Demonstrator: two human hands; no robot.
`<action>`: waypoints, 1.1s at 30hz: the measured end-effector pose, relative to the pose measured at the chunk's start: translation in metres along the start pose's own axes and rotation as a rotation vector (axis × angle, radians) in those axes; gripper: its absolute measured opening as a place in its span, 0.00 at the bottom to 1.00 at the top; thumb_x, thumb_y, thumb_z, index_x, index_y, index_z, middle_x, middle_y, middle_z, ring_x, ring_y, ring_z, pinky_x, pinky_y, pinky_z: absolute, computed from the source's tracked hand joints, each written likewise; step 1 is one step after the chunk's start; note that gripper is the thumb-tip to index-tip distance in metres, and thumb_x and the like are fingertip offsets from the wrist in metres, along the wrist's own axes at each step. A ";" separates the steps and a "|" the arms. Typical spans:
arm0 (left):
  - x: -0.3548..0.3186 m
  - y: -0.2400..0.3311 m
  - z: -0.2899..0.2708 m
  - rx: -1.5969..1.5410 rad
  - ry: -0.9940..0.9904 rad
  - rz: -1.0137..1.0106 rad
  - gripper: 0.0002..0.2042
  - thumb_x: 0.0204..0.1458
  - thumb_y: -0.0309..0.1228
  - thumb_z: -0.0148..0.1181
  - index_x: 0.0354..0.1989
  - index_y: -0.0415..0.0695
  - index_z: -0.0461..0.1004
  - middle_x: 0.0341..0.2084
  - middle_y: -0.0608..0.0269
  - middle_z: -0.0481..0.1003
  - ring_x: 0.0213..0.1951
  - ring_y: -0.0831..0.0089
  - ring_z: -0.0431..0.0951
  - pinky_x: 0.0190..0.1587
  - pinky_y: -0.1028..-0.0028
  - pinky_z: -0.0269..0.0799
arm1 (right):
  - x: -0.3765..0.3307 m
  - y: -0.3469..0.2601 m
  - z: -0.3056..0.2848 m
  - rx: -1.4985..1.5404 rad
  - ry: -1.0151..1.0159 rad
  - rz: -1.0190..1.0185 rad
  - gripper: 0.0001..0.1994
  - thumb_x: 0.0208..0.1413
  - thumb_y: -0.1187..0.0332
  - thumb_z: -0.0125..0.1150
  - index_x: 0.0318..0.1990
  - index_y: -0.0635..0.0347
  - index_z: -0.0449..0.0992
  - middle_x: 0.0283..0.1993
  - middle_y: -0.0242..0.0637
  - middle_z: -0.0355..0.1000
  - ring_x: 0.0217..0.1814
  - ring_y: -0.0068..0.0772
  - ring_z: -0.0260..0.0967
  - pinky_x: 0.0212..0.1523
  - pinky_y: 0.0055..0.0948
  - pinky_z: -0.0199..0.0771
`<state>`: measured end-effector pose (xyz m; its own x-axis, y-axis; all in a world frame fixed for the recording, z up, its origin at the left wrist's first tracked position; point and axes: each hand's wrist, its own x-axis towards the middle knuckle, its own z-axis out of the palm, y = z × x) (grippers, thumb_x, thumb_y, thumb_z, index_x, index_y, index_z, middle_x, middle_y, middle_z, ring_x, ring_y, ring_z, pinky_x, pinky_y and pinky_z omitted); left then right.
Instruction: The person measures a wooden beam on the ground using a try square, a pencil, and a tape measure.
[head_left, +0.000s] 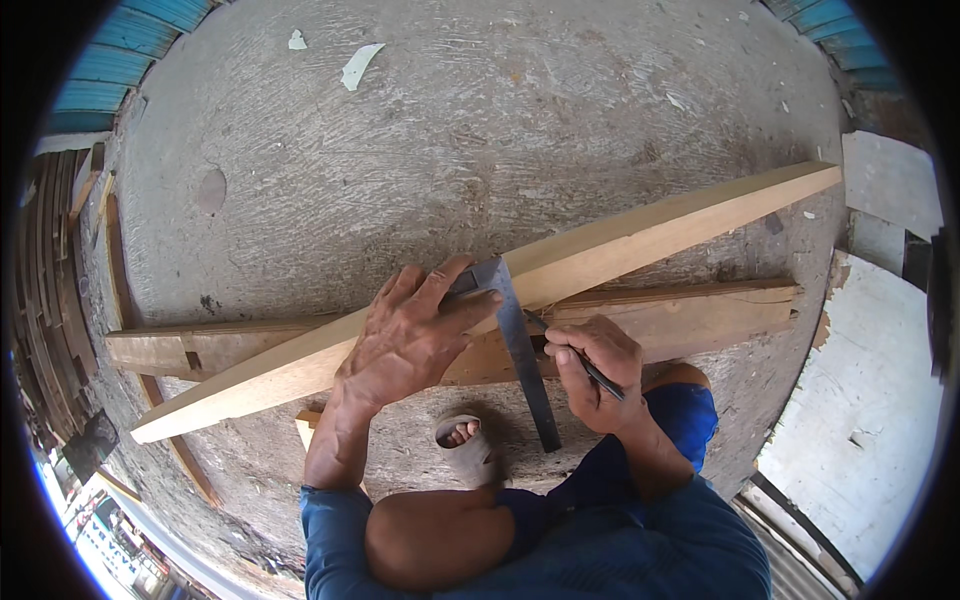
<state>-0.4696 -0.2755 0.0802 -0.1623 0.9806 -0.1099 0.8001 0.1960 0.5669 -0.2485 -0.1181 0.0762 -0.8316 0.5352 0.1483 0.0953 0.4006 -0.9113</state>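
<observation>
A long pale wooden beam point(670, 222) runs slantwise from lower left to upper right. It rests across a darker wooden beam point(690, 325). My left hand point(405, 335) presses down on the pale beam and grips a metal try square point(524, 370) against it, thumb over the square's corner. The square's dark blade crosses the beam's near face and sticks out toward me. In my right hand point(597, 372) a thin dark pencil point(600, 378) is pinched, its tip beside the blade near the beam's lower edge.
Rough concrete floor point(330, 180) surrounds the beams, with pale scraps point(360, 66) at the far side. Stacked dark planks point(45, 300) stand at the left, a worn white panel point(860, 400) at the right. My sandalled foot point(463, 440) is just below the square.
</observation>
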 end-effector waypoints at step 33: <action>0.001 -0.029 0.019 0.107 0.126 -0.054 0.46 0.48 0.44 0.75 0.78 0.55 0.58 0.79 0.43 0.46 0.77 0.36 0.48 0.76 0.46 0.53 | -0.052 0.043 -0.077 0.358 0.701 0.271 0.12 0.72 0.60 0.57 0.51 0.60 0.76 0.30 0.25 0.63 0.33 0.17 0.58 0.37 0.24 0.62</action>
<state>-0.4819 -0.2799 0.0485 -0.2727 0.9616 -0.0305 0.8440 0.2543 0.4722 -0.1590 -0.0708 0.0589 -0.2604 0.9655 0.0030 -0.0349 -0.0063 -0.9994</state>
